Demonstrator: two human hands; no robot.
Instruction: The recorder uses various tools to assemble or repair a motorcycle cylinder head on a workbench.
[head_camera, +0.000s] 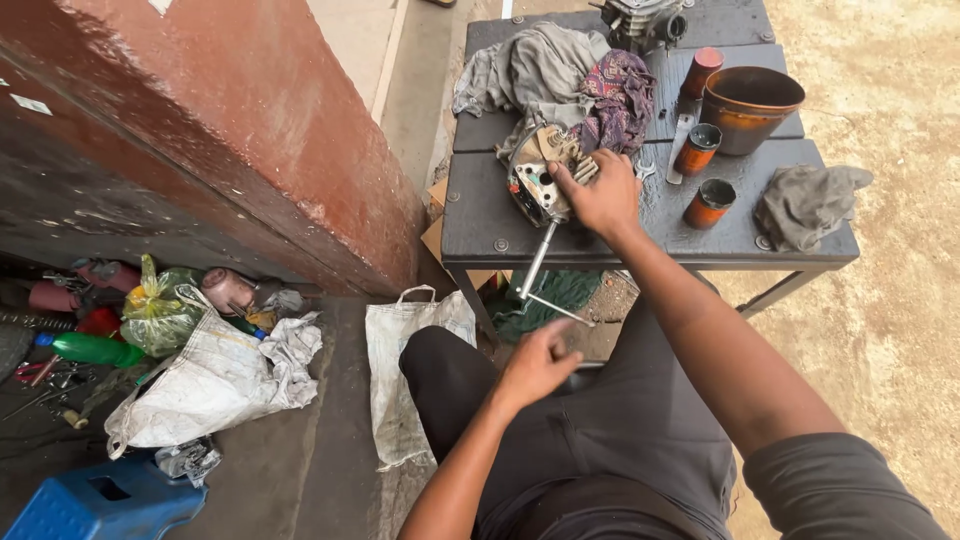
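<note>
From the head view I see my right hand (601, 193) clamped on the engine part (541, 180) at the table's (480, 225) front edge; my left hand (540, 362) pinches the T-handle wrench (540, 272) (fingers loosely curled). A slipping wrench could tip the part off the edge — or jar the cans (709, 203) nearby.

Rust-orange bucket (751, 104) beside 3 small orange cans (709, 203), grey rag (806, 203), blue stool (102, 501), white sack (210, 385)

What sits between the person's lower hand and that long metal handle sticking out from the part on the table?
Nothing visible. The left hand hangs just below the T-shaped handle, with only open air between them. The right hand already rests on the metal engine part at the table's edge.
</note>
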